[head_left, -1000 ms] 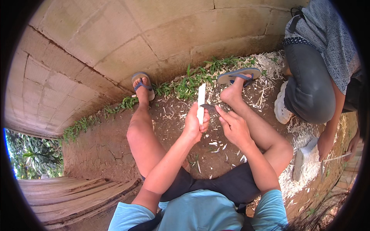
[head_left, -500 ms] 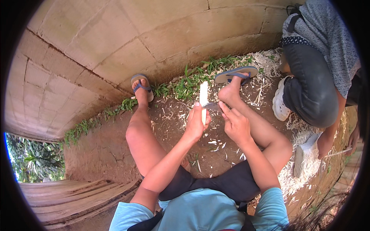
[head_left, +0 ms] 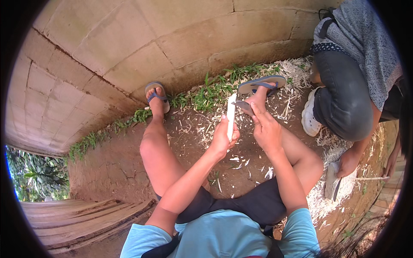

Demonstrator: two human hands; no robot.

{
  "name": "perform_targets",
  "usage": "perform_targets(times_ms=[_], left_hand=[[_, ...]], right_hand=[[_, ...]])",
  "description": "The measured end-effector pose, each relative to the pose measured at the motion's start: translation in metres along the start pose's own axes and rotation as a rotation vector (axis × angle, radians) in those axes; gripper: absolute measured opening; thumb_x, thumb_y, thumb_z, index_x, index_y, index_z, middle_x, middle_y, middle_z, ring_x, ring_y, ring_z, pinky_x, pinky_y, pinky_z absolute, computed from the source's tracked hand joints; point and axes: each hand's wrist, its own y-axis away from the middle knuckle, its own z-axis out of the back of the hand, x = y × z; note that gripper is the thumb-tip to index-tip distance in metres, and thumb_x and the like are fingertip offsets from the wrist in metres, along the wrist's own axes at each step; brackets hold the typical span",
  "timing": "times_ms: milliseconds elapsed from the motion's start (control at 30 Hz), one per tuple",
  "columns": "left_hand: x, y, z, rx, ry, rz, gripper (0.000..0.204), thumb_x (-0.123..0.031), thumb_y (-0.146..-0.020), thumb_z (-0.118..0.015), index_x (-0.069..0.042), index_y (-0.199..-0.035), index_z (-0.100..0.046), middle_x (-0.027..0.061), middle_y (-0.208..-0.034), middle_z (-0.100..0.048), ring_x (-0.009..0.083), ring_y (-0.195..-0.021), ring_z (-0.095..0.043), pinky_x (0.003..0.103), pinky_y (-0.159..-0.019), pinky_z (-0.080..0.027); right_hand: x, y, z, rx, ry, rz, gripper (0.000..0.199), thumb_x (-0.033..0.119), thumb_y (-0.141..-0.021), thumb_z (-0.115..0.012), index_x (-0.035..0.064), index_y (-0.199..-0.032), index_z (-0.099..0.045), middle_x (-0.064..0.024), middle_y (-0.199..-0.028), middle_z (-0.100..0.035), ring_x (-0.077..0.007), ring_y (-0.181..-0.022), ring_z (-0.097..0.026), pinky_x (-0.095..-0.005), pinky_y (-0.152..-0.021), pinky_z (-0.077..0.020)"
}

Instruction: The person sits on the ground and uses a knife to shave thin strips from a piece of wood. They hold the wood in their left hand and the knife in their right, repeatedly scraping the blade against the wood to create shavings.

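Note:
My left hand [head_left: 223,136] is closed around the lower part of a pale, flat wooden stick [head_left: 231,115], which stands out upward from my fist. In my right hand [head_left: 266,131] is a knife with a dark, short blade [head_left: 244,106]; its handle is mostly hidden in my fingers. The index finger lies along the blade's back end. The blade tip points left, close to the upper part of the stick; whether it touches cannot be made out. Pale wood shavings [head_left: 235,159] lie on the dirt below my hands.
A block wall [head_left: 185,38] rises beyond my sandalled feet, with grass [head_left: 208,96] along its base. At the right a crouching person [head_left: 344,94] holds a knife [head_left: 337,189] and a thin stick [head_left: 370,178] over piled shavings. Wooden planks [head_left: 86,219] lie at the lower left.
My right hand has lifted the blade from across the stick's middle to beside its upper part. The stick has turned and tilted slightly right. The other person's knife hand has moved left and lower.

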Motion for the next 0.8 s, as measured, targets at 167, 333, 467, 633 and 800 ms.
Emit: perform_targets(times_ms=[167, 333, 467, 633, 800], left_hand=[[-0.001, -0.002, 0.0, -0.01, -0.001, -0.002, 0.051, -0.053, -0.1, -0.02, -0.01, -0.088, -0.043, -0.0005, -0.059, -0.041, 0.0067, -0.039, -0.027, 0.021, -0.036, -0.021], [-0.002, -0.002, 0.0, -0.01, -0.049, 0.025, 0.051, -0.053, -0.101, -0.019, -0.01, -0.088, -0.044, -0.0005, -0.058, -0.04, 0.0076, -0.039, -0.026, 0.022, -0.036, -0.022], [-0.004, -0.003, 0.004, 0.001, -0.016, 0.038, 0.051, -0.052, -0.101, -0.019, -0.01, -0.088, -0.044, -0.0002, -0.058, -0.04, 0.0083, -0.039, -0.025, 0.023, -0.036, -0.022], [-0.012, -0.002, 0.003, -0.02, 0.085, 0.028, 0.05, -0.051, -0.101, -0.02, -0.01, -0.088, -0.045, 0.0003, -0.058, -0.041, 0.0088, -0.038, -0.025, 0.024, -0.036, -0.023], [-0.017, -0.006, 0.007, -0.045, 0.126, 0.004, 0.048, -0.049, -0.102, -0.02, -0.01, -0.089, -0.044, 0.0009, -0.059, -0.041, 0.0089, -0.038, -0.026, 0.024, -0.035, -0.023]], right_hand=[[0.007, 0.0, 0.009, 0.079, -0.01, -0.051, 0.037, 0.018, -0.09, -0.056, 0.0249, -0.127, -0.059, -0.0139, -0.08, -0.062, -0.0332, -0.072, -0.062, -0.0423, -0.064, -0.0501], [-0.005, 0.006, 0.01, 0.135, -0.133, -0.02, 0.038, 0.018, -0.092, -0.055, 0.0228, -0.129, -0.057, -0.0156, -0.081, -0.063, -0.0345, -0.074, -0.062, -0.0434, -0.066, -0.0499], [0.005, 0.01, 0.012, 0.169, -0.211, -0.055, 0.04, 0.018, -0.092, -0.054, 0.022, -0.132, -0.054, -0.0162, -0.081, -0.063, -0.0355, -0.074, -0.062, -0.0439, -0.066, -0.0497], [0.008, 0.013, 0.014, 0.235, -0.104, 0.013, 0.041, 0.021, -0.092, -0.054, 0.0254, -0.133, -0.052, -0.0141, -0.075, -0.06, -0.0355, -0.068, -0.061, -0.0462, -0.062, -0.0503], [0.011, 0.019, 0.008, 0.263, -0.092, 0.03, 0.041, 0.025, -0.094, -0.051, 0.0275, -0.135, -0.051, -0.0132, -0.075, -0.059, -0.0355, -0.064, -0.06, -0.047, -0.059, -0.0504]])
